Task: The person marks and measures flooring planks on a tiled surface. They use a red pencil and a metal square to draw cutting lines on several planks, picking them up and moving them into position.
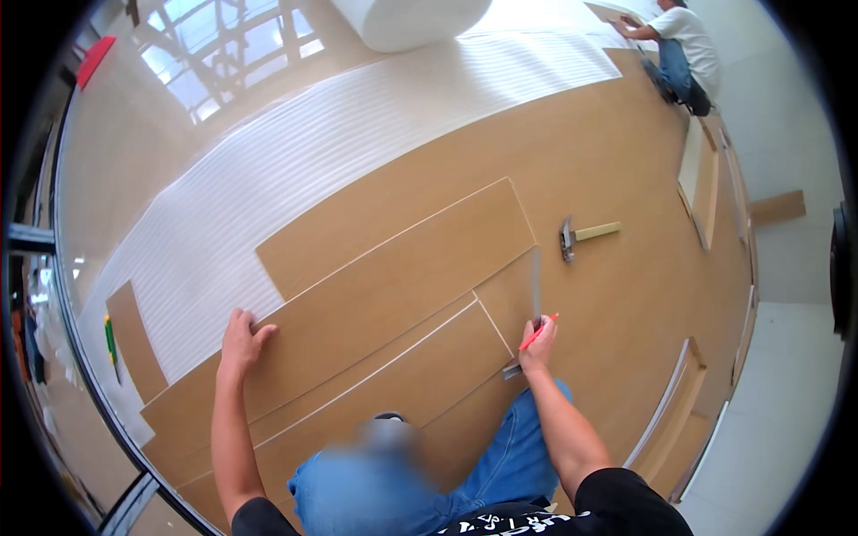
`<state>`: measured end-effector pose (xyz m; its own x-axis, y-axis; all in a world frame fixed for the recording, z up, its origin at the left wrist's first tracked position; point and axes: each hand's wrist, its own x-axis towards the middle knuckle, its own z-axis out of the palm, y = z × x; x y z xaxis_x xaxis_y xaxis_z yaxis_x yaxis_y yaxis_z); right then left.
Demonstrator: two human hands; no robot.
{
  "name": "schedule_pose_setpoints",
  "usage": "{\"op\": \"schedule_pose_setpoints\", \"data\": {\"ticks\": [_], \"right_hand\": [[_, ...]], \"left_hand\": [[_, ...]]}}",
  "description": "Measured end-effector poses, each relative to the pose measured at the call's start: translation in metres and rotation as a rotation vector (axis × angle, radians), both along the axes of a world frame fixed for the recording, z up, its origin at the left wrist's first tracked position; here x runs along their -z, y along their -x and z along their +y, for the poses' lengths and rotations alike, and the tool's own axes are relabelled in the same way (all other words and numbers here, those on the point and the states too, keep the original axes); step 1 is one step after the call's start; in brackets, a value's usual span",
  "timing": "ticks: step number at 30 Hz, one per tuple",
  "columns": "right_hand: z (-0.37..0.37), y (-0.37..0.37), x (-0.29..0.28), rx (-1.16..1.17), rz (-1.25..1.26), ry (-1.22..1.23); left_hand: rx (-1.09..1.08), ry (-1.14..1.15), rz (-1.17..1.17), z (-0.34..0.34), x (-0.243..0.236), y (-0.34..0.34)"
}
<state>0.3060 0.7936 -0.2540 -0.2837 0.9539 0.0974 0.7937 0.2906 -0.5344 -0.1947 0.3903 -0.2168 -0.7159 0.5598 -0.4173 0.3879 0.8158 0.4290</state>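
My left hand (245,341) rests with thumb and fingers apart at the far edge of a loose wood-look floor plank (393,290). Closed around a red pencil (541,330), my right hand (536,355) is at the near right of that plank. A metal square (535,279) lies there too, its grey blade running from the right hand to the plank's corner. Part of the square is hidden by the hand, so I cannot tell whether the fingers also press on it. A second plank (384,380) lies nearer my knees.
A hammer (585,233) lies on the laid flooring to the right. White foam underlay (295,152) spreads beyond the planks, with a large white roll (411,18) behind. A green utility knife (110,338) is at far left. A co-worker (684,54) crouches at far right, near opened plank boxes (702,183).
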Motion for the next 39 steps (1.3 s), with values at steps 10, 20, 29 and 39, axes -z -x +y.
{"op": "schedule_pose_setpoints", "data": {"ticks": [10,20,29,39], "right_hand": [[0.006,-0.022,0.047,0.025,-0.261,-0.041],[-0.008,-0.003,0.035,-0.064,-0.329,-0.030],[-0.002,-0.007,0.036,-0.068,-0.385,-0.039],[-0.005,-0.017,0.007,-0.103,-0.123,0.081]], "left_hand": [[0.013,-0.248,0.190,0.115,-0.021,0.067],[-0.090,-0.335,0.316,0.095,-0.021,0.051],[-0.088,0.227,0.368,-0.148,-0.016,-0.057],[0.120,0.065,0.351,-0.116,-0.012,-0.059]]}}
